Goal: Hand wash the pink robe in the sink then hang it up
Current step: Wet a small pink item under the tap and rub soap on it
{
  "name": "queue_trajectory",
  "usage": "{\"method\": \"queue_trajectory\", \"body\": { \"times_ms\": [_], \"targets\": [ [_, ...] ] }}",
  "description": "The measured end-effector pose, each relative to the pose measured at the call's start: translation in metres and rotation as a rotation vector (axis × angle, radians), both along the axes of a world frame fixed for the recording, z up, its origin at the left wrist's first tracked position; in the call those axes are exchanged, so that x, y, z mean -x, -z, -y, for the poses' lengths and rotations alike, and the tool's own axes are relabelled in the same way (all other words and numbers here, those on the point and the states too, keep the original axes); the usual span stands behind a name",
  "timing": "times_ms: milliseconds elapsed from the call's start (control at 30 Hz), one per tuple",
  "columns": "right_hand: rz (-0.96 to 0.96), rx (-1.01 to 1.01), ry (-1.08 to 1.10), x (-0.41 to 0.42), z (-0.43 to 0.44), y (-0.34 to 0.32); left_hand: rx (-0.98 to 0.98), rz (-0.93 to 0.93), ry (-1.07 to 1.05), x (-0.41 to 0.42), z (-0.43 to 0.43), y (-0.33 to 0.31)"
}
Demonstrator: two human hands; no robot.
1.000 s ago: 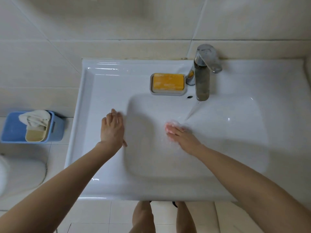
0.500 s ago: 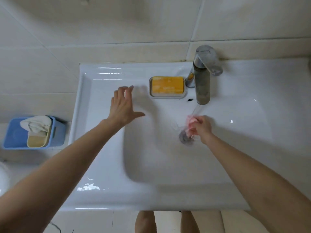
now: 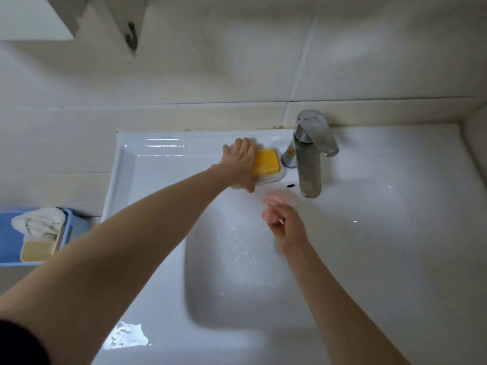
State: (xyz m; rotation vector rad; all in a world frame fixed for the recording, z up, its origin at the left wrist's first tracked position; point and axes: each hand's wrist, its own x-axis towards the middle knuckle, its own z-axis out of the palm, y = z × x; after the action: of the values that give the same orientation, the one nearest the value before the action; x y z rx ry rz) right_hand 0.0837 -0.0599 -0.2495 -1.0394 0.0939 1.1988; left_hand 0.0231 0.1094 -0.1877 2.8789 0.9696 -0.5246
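Yellow soap [image 3: 266, 161] in white dish [image 3: 274, 178], just left of chrome tap [image 3: 311, 167]. Far left: blue basket [image 3: 8, 233] holding white cloth [image 3: 39, 221]. Dark hook [image 3: 131, 35] on wall.

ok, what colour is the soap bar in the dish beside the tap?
Yellow-orange rectangular soap bar, seen in the head view, partly covered by the left hand.

Pink robe [image 3: 272, 210]: a small wad of pale pink cloth, crumpled tight, its outline blurred.
Hold: pinched at the fingertips of the right hand [image 3: 288, 230].
Place: over the far end of the basin, close to its back wall.
Sink [image 3: 395, 259]: glossy white ceramic, rectangular, with a broad flat rim.
Basin: deep, with rounded corners and scattered water drops.
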Motion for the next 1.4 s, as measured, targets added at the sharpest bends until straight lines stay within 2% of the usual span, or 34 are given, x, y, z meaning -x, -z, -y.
{"method": "queue_trajectory", "body": {
  "times_ms": [67, 167, 233, 300, 367, 433, 533, 667, 700, 800, 867, 967, 1033, 1133, 1267, 1400],
  "targets": [
    [0.254, 0.065, 0.031, 0.007, -0.009, -0.001, 0.003, 0.004, -0.048, 0.015, -0.002, -0.008],
    [0.759, 0.232, 0.147, 0.016, -0.031, -0.006, -0.001, 0.045, -0.13, 0.052, -0.004, -0.027],
    [1.213, 0.234, 0.179, 0.013, -0.048, -0.003, 0.014, 0.078, -0.202, 0.083, -0.003, -0.04],
    [1.626, 0.298, 0.05, 0.006, -0.06, 0.007, 0.015, 0.103, -0.256, 0.117, 0.003, -0.051],
    [1.76, 0.345, -0.091, 0.006, -0.067, 0.019, 0.005, 0.127, -0.307, 0.149, 0.012, -0.06],
    [1.853, 0.307, -0.195, 0.01, -0.068, 0.024, -0.012, 0.142, -0.346, 0.176, 0.021, -0.065],
    [1.899, 0.266, -0.258, -0.002, -0.069, 0.021, -0.024, 0.174, -0.37, 0.205, 0.027, -0.067],
    [1.695, 0.473, -0.224, 0.005, -0.096, 0.013, -0.035, 0.254, -0.397, 0.218, 0.03, -0.066],
    [1.731, 0.434, -0.233, 0.015, -0.098, 0.014, -0.011, 0.284, -0.413, 0.217, 0.03, -0.065],
    [1.935, 0.126, -0.339, 0.029, -0.08, 0.027, 0.063, 0.367, -0.44, 0.215, 0.034, -0.066],
    [1.983, 0.062, -0.339, 0.019, -0.072, 0.028, 0.083, 0.394, -0.454, 0.218, 0.04, -0.066],
    [1.904, 0.286, -0.314, 0.023, -0.093, 0.022, 0.11, 0.419, -0.486, 0.227, 0.053, -0.065],
    [1.928, 0.258, -0.429, 0.044, -0.11, 0.019, 0.13, 0.431, -0.498, 0.233, 0.06, -0.063],
    [2.048, 0.01, -0.753, 0.066, -0.13, 0.011, 0.141, 0.438, -0.518, 0.238, 0.068, -0.059],
    [1.983, -0.032, -1.031, 0.09, -0.156, 0.005, 0.153, 0.454, -0.529, 0.241, 0.076, -0.058],
    [1.859, -0.222, -1.224, 0.127, -0.125, -0.005, 0.145, 0.47, -0.529, 0.247, 0.077, -0.062]
  ]
}}
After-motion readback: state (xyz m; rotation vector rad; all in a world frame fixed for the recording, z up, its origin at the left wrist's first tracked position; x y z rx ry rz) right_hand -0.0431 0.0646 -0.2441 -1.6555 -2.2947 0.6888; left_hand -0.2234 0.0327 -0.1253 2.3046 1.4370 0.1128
